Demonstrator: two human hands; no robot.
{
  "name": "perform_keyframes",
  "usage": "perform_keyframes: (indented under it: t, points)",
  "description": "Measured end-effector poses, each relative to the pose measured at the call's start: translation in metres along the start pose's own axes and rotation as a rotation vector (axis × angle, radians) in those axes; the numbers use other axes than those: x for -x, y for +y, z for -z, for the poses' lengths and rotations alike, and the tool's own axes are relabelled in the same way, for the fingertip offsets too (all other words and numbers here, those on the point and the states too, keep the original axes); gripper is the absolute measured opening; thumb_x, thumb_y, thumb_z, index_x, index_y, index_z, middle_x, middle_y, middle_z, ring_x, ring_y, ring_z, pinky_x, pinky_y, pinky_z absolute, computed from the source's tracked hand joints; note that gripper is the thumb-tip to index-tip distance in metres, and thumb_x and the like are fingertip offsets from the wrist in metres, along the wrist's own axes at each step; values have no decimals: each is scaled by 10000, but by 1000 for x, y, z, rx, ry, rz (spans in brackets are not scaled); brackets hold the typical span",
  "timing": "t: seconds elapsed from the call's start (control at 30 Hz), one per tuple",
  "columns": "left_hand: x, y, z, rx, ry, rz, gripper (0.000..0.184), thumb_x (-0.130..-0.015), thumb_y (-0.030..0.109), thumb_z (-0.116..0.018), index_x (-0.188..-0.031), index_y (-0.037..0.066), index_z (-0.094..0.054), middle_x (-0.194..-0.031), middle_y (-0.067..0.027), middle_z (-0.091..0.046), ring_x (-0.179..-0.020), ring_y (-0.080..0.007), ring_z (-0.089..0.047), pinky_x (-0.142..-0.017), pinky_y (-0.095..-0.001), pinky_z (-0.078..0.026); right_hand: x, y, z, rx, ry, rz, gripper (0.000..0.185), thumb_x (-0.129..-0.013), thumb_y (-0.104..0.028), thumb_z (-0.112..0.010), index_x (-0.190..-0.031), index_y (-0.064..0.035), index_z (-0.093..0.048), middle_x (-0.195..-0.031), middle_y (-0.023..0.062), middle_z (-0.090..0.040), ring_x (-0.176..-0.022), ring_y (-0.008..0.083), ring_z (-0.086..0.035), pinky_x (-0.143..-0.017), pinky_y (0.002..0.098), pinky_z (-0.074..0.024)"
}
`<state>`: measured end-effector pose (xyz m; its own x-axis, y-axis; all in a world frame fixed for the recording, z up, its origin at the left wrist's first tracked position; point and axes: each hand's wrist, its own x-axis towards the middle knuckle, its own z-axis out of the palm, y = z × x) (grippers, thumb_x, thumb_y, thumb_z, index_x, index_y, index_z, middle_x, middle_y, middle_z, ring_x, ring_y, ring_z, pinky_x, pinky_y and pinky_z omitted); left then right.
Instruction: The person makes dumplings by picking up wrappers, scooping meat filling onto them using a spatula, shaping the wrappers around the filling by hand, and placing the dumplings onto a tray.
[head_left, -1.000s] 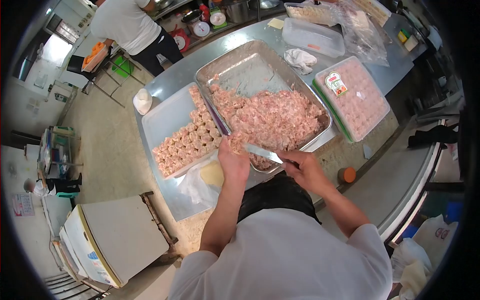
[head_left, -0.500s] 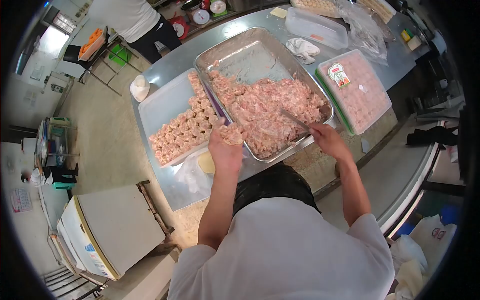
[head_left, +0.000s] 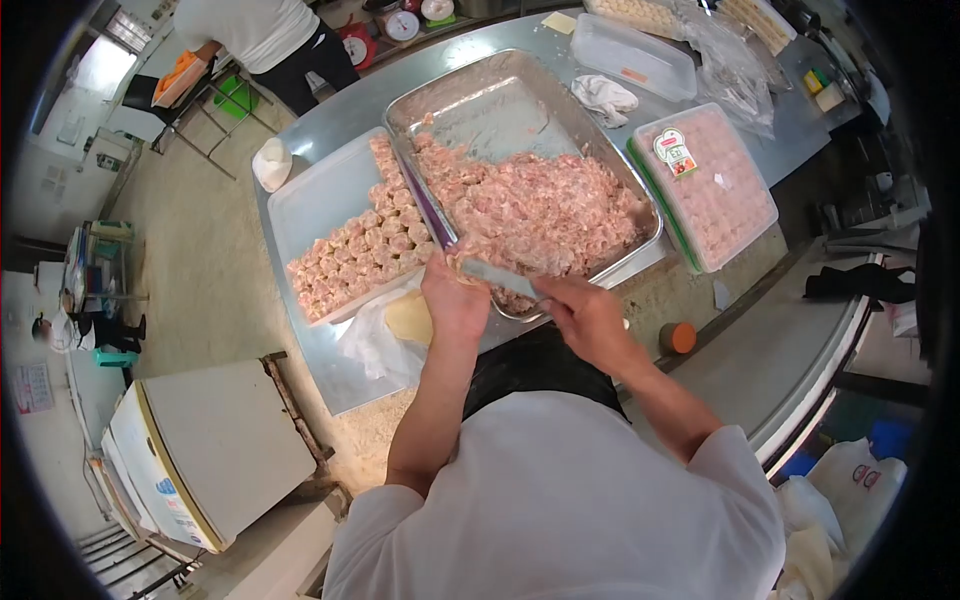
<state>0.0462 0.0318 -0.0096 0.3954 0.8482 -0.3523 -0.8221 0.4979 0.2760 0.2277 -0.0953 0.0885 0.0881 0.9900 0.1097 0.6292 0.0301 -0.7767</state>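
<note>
My left hand (head_left: 455, 300) is curled around a dumpling, mostly hidden by the fingers and blade. My right hand (head_left: 588, 322) grips a flat metal spatula (head_left: 498, 277), whose blade lies across the top of the left hand. Just beyond both hands, a steel tray (head_left: 485, 100) holds a large mound of minced meat (head_left: 550, 210). To the left, a translucent plastic container (head_left: 312, 205) bears rows of open-topped meat dumplings (head_left: 370, 248). Beside my left wrist, pale yellow wrappers (head_left: 409, 319) rest on a white plastic bag (head_left: 368, 345).
Right of the tray stands a lidded box (head_left: 705, 185) full of pink filling. A white cloth (head_left: 604, 99) and a clear container (head_left: 635, 60) lie behind it on the steel table (head_left: 350, 120). Another person (head_left: 260, 40) stands at the far left, one hand by an orange-filled tray.
My right hand has moved left from the meat, bringing the spatula over to my left hand. The dumpling is now largely covered. The other person's hand has appeared by the orange-filled tray.
</note>
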Motion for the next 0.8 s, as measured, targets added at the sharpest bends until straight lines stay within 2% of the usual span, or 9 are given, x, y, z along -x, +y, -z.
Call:
perform_keyframes:
  t: [0.1,0.2,0.3,0.4,0.47,0.53,0.6,0.7,0.8]
  points:
    - [3,-10,-23,-143,7,-118,260,-1052,287,-421,-1074,93,-594,-1110,-93,-642,-1037,-258,-607,-992,-463,-496,1,25,-18,42,75,119,365,-880,-8,-647,-1240,-59,-680,-961,181,-684,-860,396,-672,-725,455,-541]
    - [5,-10,-45,-106,224,-115,279,-1055,306,-415,-1067,89,-589,-1105,-105,-628,-1061,-271,-604,-1010,-483,-483,-4,15,-11,40,9,-2,351,-890,-10,-660,-1239,-46,-681,-1013,184,-701,-879,382,-685,-763,422,-552]
    - [3,-11,-53,-93,222,-112,219,-1000,261,-470,-1035,78,-587,-1093,-113,-643,-1072,-298,-608,-989,-479,-482,-8,12,-9,19,-21,-35,339,-886,-5,-664,-1223,-41,-687,-1014,196,-700,-892,383,-684,-768,411,-552]
    - [1,-9,-37,-114,115,-146,288,-1004,280,-469,-1152,68,-595,-1155,-118,-640,-1135,-292,-597,-1020,-486,-470,-14,23,-9,-22,5,43,297,-900,-12,-672,-1197,-23,-693,-992,169,-713,-852,308,-696,-737,374,-545]
    - [23,1,-73,-89,126,-74,354,-1012,290,-463,-1259,61,-574,-1208,-117,-637,-1165,-293,-592,-1022,-495,-468,-21,26,2,-184,-32,21,260,-908,-27,-679,-1167,-18,-700,-941,142,-706,-807,241,-677,-712,349,-526]
    - [26,9,-79,-177,16,-14,424,-1004,292,-507,-1353,53,-540,-1260,-115,-629,-1196,-285,-587,-1032,-487,-464,-36,20,39,-463,-137,-98,222,-908,-46,-687,-1127,-21,-712,-857,121,-677,-759,182,-628,-689,331,-495]
    - [16,18,-55,-383,-213,33,527,-980,285,-600,-1436,43,-493,-1311,-113,-616,-1227,-269,-580,-1052,-463,-456,-53,14,81,-341,-250,-90,184,-939,-68,-702,-1107,6,-714,-879,17,-705,-811,57,-569,-713,266,-486]
    - [20,17,-53,-1104,-310,92,514,-908,285,-741,-1325,27,-588,-1183,-132,-660,-1113,-269,-628,-954,-401,-500,-69,5,117,-190,-340,-52,140,-946,-109,-704,-1018,9,-721,-802,35,-696,-751,85,-575,-684,281,-471]
    - [24,32,-85,-1407,-766,189,642,-757,292,-888,-1265,11,-613,-1164,-126,-675,-1070,-234,-641,-936,-349,-487,-79,-12,134,9,-498,-1,165,-942,-151,-713,-963,13,-716,-756,92,-678,-706,146,-591,-665,324,-461]
